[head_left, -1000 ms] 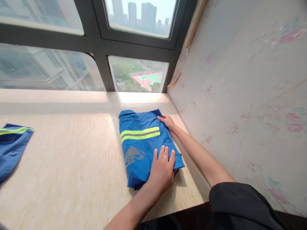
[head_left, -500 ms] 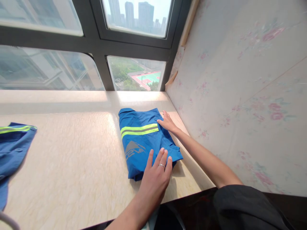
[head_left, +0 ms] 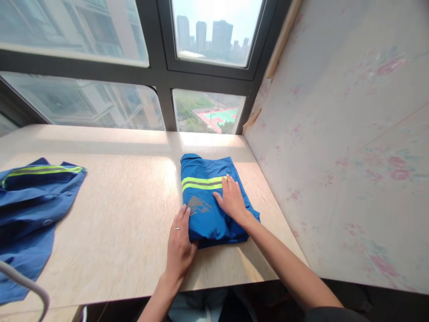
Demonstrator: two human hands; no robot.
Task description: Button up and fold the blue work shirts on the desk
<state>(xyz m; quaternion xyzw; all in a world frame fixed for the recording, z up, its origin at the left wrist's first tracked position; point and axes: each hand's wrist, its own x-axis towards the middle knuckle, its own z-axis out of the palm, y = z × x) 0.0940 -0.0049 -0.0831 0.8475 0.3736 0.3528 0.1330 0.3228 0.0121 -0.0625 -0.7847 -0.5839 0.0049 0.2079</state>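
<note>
A folded blue work jacket [head_left: 204,226] lies on the pale sill, with a yellow-and-grey reflective stripe across it and a grey printed logo below. My left hand [head_left: 181,239] grips its near left corner, fingers along the side edge and thumb partly hidden by the fabric at the front. A ring shows on one of its fingers. On top of the jacket, my right hand [head_left: 233,199] rests open, fingertips over the right end of the stripe. The jacket's underside is hidden.
Another blue garment [head_left: 36,210] with a reflective stripe lies spread at the left. A curved grey tube [head_left: 28,284] crosses the lower left corner. Dark window frames [head_left: 161,98] border the back, and a flowered wall [head_left: 335,134] stands on the right.
My left hand has moved from the jacket's near right part to its left corner. My right hand has come from the right edge onto the top. The view has shifted left.
</note>
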